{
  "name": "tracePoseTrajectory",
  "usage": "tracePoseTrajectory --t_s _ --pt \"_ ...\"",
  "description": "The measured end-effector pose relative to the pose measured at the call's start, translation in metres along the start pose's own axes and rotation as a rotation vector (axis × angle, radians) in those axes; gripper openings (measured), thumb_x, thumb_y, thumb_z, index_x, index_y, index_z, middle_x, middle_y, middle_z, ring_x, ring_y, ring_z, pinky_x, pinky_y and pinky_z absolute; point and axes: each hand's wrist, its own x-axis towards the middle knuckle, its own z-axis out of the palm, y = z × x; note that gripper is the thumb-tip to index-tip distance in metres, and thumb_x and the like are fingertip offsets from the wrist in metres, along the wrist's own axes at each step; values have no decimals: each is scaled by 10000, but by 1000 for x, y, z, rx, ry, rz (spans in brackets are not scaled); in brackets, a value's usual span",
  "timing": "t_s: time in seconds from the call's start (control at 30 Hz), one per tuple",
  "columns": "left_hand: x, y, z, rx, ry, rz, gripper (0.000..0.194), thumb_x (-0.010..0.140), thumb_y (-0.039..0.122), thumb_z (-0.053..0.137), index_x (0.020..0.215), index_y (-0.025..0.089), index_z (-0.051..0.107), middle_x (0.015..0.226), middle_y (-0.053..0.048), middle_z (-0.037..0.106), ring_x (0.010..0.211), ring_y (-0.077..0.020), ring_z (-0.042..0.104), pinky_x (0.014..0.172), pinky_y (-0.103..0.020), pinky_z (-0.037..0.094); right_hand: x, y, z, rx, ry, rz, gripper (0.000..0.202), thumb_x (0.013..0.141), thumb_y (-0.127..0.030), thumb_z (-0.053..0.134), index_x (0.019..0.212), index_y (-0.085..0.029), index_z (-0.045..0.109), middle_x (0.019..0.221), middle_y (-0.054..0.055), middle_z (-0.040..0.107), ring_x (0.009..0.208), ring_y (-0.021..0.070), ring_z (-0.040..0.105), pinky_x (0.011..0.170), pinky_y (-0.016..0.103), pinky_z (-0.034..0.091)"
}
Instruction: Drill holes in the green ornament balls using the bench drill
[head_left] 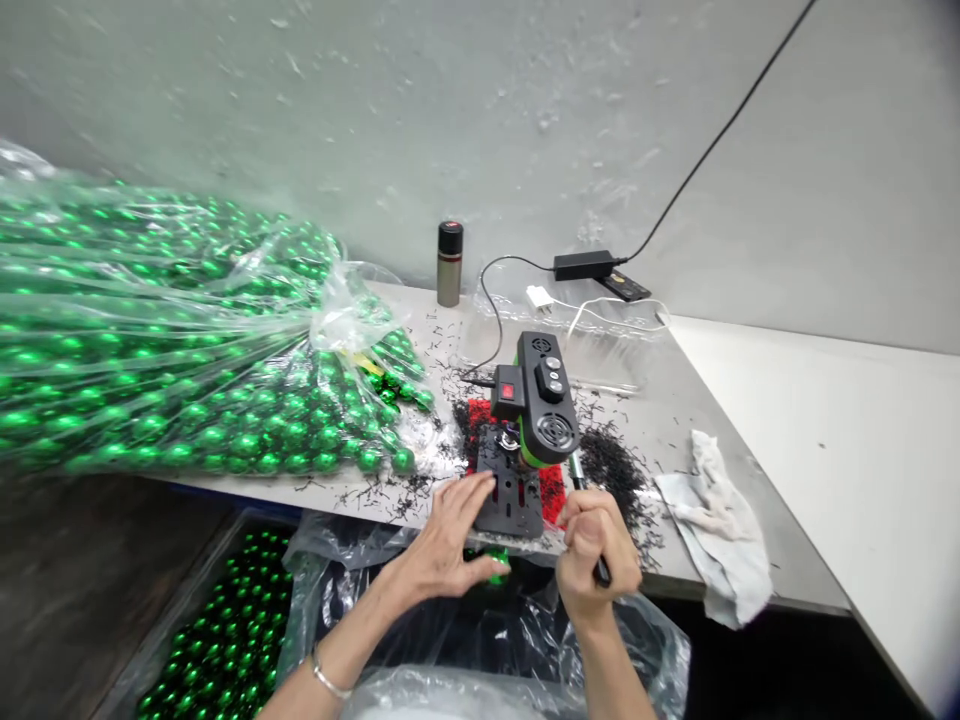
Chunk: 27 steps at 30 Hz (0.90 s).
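Observation:
My left hand (454, 540) lies with its fingers stretched over the left edge of the black base plate (510, 520) of a small bench machine. Below its thumb, at the table's front edge, a shiny green ball (493, 568) shows in part; I cannot tell whether the thumb touches it. My right hand (598, 555) is wrapped round the black grip of the lever (577, 470) on the machine's right side. The machine's black head (547, 400), with round vents and buttons, stands over the plate and hides its working tip.
A clear bag of green balls (187, 350) fills the table's left. Black shreds (611, 465) lie around the machine, near a white cloth (712, 510). Behind stand a spray can (450, 265) and a power adapter (583, 265). An open plastic bag (360, 600) hangs below the front edge.

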Motion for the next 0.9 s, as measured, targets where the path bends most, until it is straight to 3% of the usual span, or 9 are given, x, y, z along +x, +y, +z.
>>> tracePoseTrajectory --t_s 0.13,0.2,0.3,0.4,0.53,0.63,0.73,0.8,0.9 --pt "46 -42 -34 269 238 -391 315 1002 282 420 1227 152 599 1308 -193 606 1209 -327 548 1026 -505 418 -11 7 3 40 21 25 312 916 -65 446 633 -198 435 668 -15 517 582 108 511 539 265 385" --pt "74 -61 -49 311 237 -555 263 963 153 444 1165 129 610 1275 -199 604 1170 -323 548 1005 -479 416 -12 8 4 43 30 27 314 916 -66 447 630 -197 433 666 -17 513 579 106 509 537 264 384" --pt "103 -76 -58 239 173 -633 171 912 98 522 1046 112 627 1184 -192 626 1121 -316 571 984 -432 416 -11 8 4 24 39 20 315 914 -56 441 632 -195 429 664 -18 508 585 102 505 549 266 385" --pt "114 -83 -56 154 160 -672 95 903 121 568 967 128 638 1057 -158 661 1061 -299 620 933 -388 449 -12 7 4 13 23 10 308 915 -58 440 638 -194 434 671 -16 510 594 102 505 555 268 392" --pt "109 -84 -55 -42 169 -736 138 908 223 617 1028 162 645 1014 -109 698 987 -252 674 858 -336 510 -13 8 3 22 0 -5 297 915 -67 445 646 -194 444 679 -15 516 596 102 504 567 273 403" --pt "92 -72 -56 -644 252 -840 255 887 241 655 1130 167 631 996 -84 715 862 -196 707 767 -303 561 -11 7 3 28 0 -12 301 915 -64 447 644 -196 441 678 -15 515 601 101 507 569 273 405" --pt "70 -49 -53 -1206 326 -860 384 799 204 759 1163 176 639 991 -74 732 852 -167 714 791 -285 586 -5 3 4 13 14 -12 304 916 -67 458 642 -199 441 661 -14 513 601 105 503 563 276 392" --pt "57 -34 -46 -1347 328 -871 406 769 215 801 1150 174 666 992 -77 742 858 -164 716 813 -288 593 2 -2 4 -6 29 -14 312 913 -59 462 636 -201 433 637 -18 503 600 108 504 558 275 381" --pt "47 -16 -31 -1380 343 -913 429 741 248 838 1140 170 701 996 -72 746 873 -166 716 861 -304 589 13 -8 4 -27 47 -12 320 913 -50 455 633 -203 426 614 -23 494 602 109 515 556 271 381"
